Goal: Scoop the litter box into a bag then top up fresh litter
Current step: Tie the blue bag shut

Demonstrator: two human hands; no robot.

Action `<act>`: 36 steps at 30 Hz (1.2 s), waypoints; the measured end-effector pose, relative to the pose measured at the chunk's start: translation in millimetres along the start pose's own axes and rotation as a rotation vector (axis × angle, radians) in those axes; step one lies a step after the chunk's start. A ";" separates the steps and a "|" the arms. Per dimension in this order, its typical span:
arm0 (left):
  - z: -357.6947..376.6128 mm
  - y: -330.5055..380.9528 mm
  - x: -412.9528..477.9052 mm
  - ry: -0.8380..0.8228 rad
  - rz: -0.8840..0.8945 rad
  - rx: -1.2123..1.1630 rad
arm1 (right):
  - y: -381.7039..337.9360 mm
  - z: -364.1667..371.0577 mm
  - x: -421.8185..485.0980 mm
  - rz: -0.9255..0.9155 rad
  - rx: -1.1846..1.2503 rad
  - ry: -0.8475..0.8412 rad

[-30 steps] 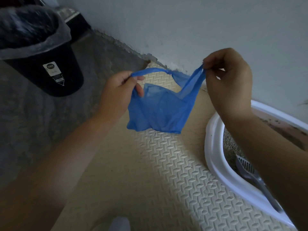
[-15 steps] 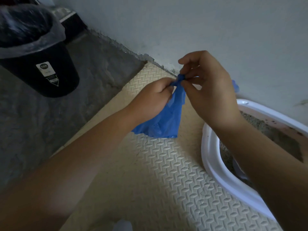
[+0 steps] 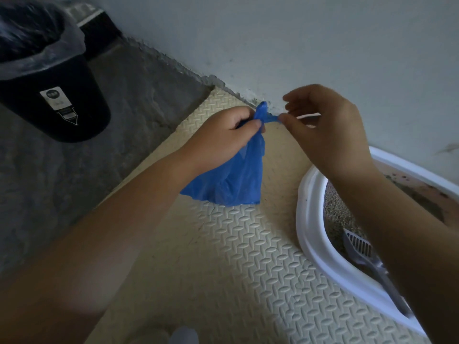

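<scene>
so, the left hand point(image 3: 223, 135) has its fingers curled tight around the gathered neck of a thin blue plastic bag point(image 3: 233, 180), thumb pressed across the front of the bunch. the right hand point(image 3: 330, 130) pinches a short twisted end of the same bag between thumb and forefinger, just to the right of the left fist; its other fingers are loosely curled above and grip nothing. a small knob of blue sticks up between the two hands.

the body of the bag hangs below the left hand, crumpled and slack, over a cream foam mat point(image 3: 248, 269) with a raised dash pattern. whether its bottom edge touches the mat i cannot tell.

near the bag, to the right, sits a white oval plastic litter box point(image 3: 313, 219) on the mat, against a pale painted wall point(image 3: 298, 33). pale grey granular litter point(image 3: 335, 214) lies inside, darker and brownish toward the far side. a grey slotted plastic scoop point(image 3: 357, 244) rests in the box on the litter, its handle running along the near rim and partly hidden by the right forearm.

well apart, at the upper left, a black round waste bin point(image 3: 87, 108) with a clear plastic liner point(image 3: 49, 53) stands on the grey concrete floor point(image 3: 124, 145).
</scene>
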State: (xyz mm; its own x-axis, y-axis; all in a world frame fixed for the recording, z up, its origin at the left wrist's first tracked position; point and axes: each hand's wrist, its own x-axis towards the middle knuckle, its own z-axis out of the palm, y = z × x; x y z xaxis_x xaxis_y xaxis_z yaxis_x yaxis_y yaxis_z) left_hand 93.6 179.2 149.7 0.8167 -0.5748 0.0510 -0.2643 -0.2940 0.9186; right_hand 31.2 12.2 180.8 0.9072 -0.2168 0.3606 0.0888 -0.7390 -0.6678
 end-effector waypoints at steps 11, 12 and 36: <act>-10.1 -9.6 4.2 0.148 -0.085 -0.051 | 1.3 17.3 -13.2 0.092 -0.104 -0.135; -10.8 -10.0 3.9 0.162 -0.097 -0.089 | 1.3 21.6 -15.6 0.130 -0.060 -0.138; -33.4 -11.8 0.2 0.107 -0.203 -0.237 | 13.0 80.2 -17.0 0.222 0.131 -0.195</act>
State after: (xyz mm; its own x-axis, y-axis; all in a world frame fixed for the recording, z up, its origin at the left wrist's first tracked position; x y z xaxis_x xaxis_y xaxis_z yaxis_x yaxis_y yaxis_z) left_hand 114.0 208.0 152.0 0.8932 -0.4353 -0.1128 0.0256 -0.2013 0.9792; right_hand 50.0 57.5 113.8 0.9710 -0.2276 0.0737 -0.0792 -0.5963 -0.7988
